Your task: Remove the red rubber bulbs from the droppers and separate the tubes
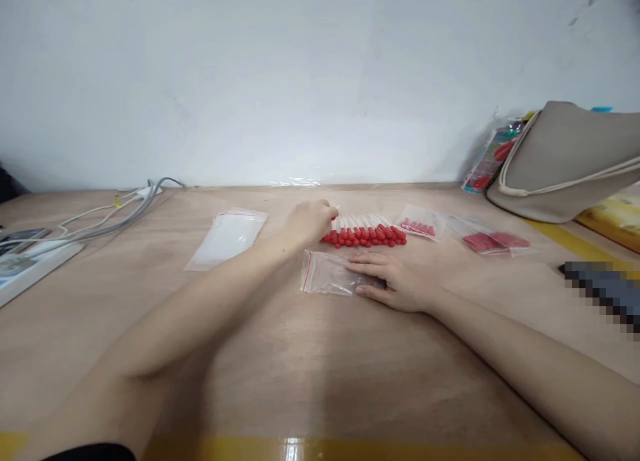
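Several white sticks with rounded red tips (370, 234) lie side by side in a pile on the table. At the pile's left end is my left hand (311, 219), its fingers pinched on a red-tipped stick; the fingers hide part of it. My right hand (395, 282) lies with fingers stretched out over the right part of a clear zip bag (327, 274) with a red seal line. The bag lies flat just in front of the pile, and its right end is hidden under the hand.
Left of the pile lies a stack of clear zip bags (230, 237). To the right are a bag with red-tipped sticks (423, 224) and more red-filled bags (493, 241). A power strip (40, 264) with cables, a beige bag (565, 161) and a blurred dark object (605, 291) flank these.
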The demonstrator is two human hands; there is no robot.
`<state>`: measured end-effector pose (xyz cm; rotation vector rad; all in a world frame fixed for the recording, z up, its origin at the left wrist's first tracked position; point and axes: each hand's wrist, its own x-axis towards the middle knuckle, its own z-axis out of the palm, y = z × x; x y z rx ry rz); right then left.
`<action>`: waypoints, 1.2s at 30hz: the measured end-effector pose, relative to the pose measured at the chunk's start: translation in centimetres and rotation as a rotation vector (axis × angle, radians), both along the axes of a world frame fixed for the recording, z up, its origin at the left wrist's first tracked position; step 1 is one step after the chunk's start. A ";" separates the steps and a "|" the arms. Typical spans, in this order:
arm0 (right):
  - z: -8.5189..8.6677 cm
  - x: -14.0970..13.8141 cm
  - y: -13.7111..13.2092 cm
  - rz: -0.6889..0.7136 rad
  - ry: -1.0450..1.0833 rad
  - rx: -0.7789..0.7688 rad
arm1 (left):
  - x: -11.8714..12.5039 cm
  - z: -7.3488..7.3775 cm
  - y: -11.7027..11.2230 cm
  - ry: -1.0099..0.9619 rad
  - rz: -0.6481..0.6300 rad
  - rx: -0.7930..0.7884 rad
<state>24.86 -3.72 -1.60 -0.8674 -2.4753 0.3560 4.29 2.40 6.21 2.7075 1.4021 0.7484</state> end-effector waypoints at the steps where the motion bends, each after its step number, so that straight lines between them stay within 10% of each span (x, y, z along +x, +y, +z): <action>1: 0.0 0.0 0.0 -0.002 0.003 -0.001 | 0.3 0.0 -0.3 0.092 0.018 0.004; 6: -0.3 0.0 0.1 -0.011 0.000 -0.001 | 0.6 -0.6 -0.4 0.316 0.031 0.009; 13: 0.0 -0.1 0.0 -0.017 -0.027 -0.008 | -2.3 -1.5 -2.9 0.001 0.005 -0.002; 19: 0.5 -0.1 -0.1 0.001 -0.118 -0.012 | -6.2 -4.2 -6.1 0.227 -0.305 -0.260; 27: 0.3 0.0 -0.4 0.006 -0.133 0.046 | -7.5 -5.1 -6.3 0.137 -0.166 -0.412; 32: 0.4 0.7 0.4 -0.299 0.186 0.389 | -5.6 -5.4 -4.5 -0.349 0.066 -0.441; 36: 0.8 3.9 2.4 -0.598 0.177 0.469 | -5.6 -4.9 -3.2 -0.314 0.137 -0.545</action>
